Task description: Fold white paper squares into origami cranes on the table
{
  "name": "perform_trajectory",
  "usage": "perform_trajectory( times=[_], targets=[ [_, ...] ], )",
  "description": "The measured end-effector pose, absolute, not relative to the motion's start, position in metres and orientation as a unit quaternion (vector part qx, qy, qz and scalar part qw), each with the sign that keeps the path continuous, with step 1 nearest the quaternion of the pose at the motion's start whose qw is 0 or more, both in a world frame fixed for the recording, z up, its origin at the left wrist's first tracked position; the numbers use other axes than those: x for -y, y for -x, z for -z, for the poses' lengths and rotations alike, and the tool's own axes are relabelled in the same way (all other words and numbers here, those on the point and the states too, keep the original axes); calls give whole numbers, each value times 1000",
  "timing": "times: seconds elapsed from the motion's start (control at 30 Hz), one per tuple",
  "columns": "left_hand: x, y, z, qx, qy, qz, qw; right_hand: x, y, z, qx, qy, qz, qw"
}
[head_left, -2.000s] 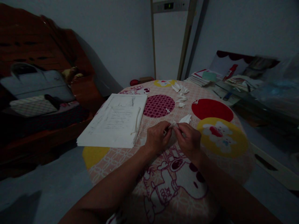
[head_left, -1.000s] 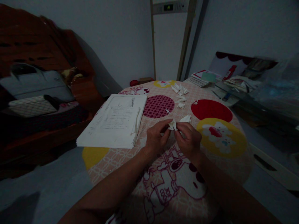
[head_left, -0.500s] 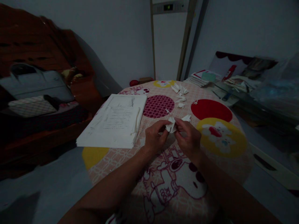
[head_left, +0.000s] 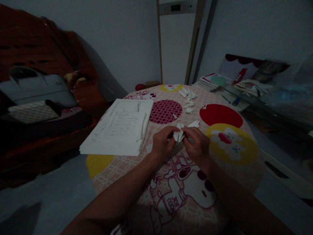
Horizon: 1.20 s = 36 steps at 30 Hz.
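Observation:
Between my two hands, above the table, is a small folded piece of white paper (head_left: 179, 133). My left hand (head_left: 163, 141) pinches its left side with thumb and finger. Its right side is gripped by my right hand (head_left: 197, 143) in the same way. Just behind my right fingers lies another folded white paper (head_left: 194, 124). Farther back on the cloth are several small folded white papers (head_left: 188, 94). Left of my hands rests a thick stack of paper sheets (head_left: 119, 127), the top one printed and handwritten on.
A patterned tablecloth (head_left: 132, 176) covers the round table. To the left stands a wooden bench (head_left: 83, 94) with a grey bag (head_left: 41, 88) on it. At the right is a glass-topped table (head_left: 264, 104) with papers and a plastic bag. A tall white appliance (head_left: 177, 45) stands behind.
My hands stay in nearly the same place. The folded paper between them has turned slightly and looks a little more spread at its lower edge.

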<state>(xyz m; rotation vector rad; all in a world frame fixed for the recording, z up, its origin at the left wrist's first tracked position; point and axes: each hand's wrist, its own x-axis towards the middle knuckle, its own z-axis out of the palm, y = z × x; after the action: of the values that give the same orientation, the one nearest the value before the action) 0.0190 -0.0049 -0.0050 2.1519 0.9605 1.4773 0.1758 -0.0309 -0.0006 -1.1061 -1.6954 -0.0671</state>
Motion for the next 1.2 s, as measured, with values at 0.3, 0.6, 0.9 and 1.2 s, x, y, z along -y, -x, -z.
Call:
perform_trajectory(
  times=[0.3,0.6,0.9,1.2],
  targets=[
    [5,-17,3,-344,-775,-499,177,31,-177,1,712,464,19,526],
    [4,-18,5,-333,-769,-520,168,33,-175,0,722,445,8,530],
    [2,-17,2,-343,-779,-500,159,29,-173,4,683,457,-46,568],
    [-1,-16,5,-344,-788,-492,139,30,-178,2,717,469,3,517]
  ],
)
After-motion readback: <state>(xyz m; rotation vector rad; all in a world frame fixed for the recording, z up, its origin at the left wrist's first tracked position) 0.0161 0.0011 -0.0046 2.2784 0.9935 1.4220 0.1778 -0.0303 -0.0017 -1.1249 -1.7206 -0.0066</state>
